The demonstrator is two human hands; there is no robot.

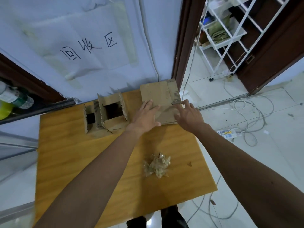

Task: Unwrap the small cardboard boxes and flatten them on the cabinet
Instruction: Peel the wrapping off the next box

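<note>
left hand (146, 113) and right hand (189, 116) press, apparently flat, on flattened box (158, 94).

L hand (144, 116), R hand (190, 118) on flattened box (158, 94), cabinet (74, 153) rear-rt (tape wad (157, 165) nearer)

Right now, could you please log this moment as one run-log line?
left hand: pressing flattened box | right hand: touching its right edge | large box, small box: open, upright | crumpled tape: on cabinet
</note>
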